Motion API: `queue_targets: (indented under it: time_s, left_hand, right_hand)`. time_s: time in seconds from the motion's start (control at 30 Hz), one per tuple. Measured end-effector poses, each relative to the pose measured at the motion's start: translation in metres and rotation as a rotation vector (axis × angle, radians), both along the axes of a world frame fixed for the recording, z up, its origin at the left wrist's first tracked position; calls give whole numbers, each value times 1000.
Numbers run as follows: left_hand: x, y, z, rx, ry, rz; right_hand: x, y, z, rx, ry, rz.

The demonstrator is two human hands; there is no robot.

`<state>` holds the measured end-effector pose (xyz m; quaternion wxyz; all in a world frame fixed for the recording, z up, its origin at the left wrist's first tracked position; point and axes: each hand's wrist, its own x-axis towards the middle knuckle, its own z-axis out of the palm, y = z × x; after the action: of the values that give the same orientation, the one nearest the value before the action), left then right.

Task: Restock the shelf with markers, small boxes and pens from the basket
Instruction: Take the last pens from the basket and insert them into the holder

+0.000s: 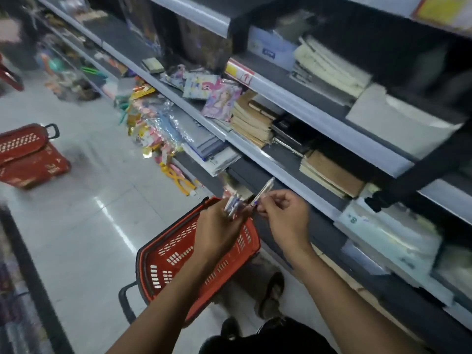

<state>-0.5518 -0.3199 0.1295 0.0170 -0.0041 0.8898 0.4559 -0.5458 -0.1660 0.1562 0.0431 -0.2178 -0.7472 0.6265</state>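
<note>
Both forearms reach out over the red basket (178,254) on the floor; the left hand (219,226) grips a small bundle of pens (233,206), count unclear through blur, seemingly as a reserve; the right hand (283,213) pinches one pen (263,191), tip angled toward the shelf (293,172), probably for placing; a second basket (28,154) stands well apart.
</note>
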Motion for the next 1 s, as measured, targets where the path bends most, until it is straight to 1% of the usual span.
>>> queue_targets:
  time_s: [0.13, 0.2, 0.3, 0.47, 0.6, 0.7, 0.77, 0.9, 1.0]
  left_hand:
    - [8, 41, 25, -30, 7, -129]
    - [14, 65, 33, -18, 36, -227]
    - [25, 106, 43, -25, 113, -361]
    - [57, 192, 58, -52, 118, -550]
    - [98, 267, 66, 11, 115, -630]
    - [133, 325, 67, 1, 146, -692]
    - [156, 361, 67, -16, 153, -713]
    - [206, 427, 75, -54, 265, -742]
    - [235, 468, 78, -41, 295, -767]
  right_hand:
    - [31, 46, 26, 103, 75, -176]
    - [48, 73, 34, 165, 109, -250]
    - [79, 117, 41, 183, 162, -345]
    - [142, 196, 51, 257, 208, -499]
    - [200, 262, 53, 297, 242, -619]
    - [244, 311, 56, 344, 246, -665]
    - [274, 342, 59, 337, 245, -697]
    - [327, 396, 66, 331, 271, -721]
    - [358, 430, 72, 335, 285, -751]
